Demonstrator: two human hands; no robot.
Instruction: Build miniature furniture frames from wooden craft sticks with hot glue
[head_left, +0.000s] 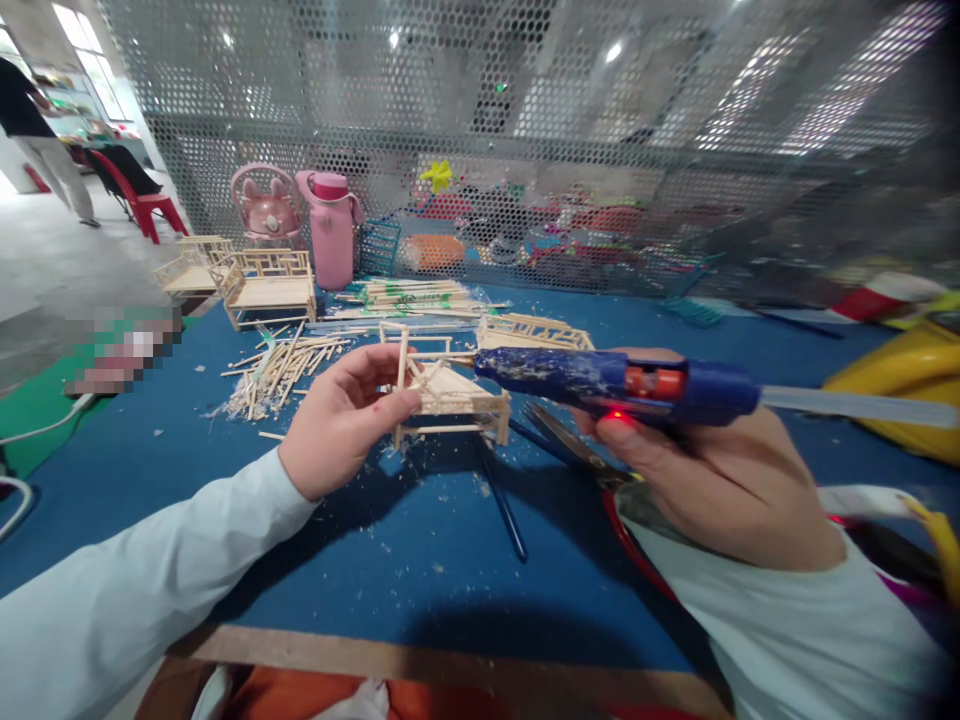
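Note:
Near the middle of the head view, my left hand (352, 410) pinches the left end of a small wooden stick frame, a miniature bench (457, 392), lifted over the table. My right hand (697, 480) is wrapped round a blue hot glue gun (555, 372). A clear glue stick (855, 402) juts from the gun's back end, and a red light glows by my thumb. The gun's nozzle points left at the upright sticks of the bench, close to my left fingers. Whether the tip touches the wood I cannot tell.
Finished miniature benches (270, 290) stand at the back left, beside a pink bottle (334, 235). Loose sticks (289, 365) lie in a pile. Scissors (574, 445) and a dark blue pen (504, 505) lie under my hands. A perforated metal panel (525, 90) rises behind the blue table (420, 580).

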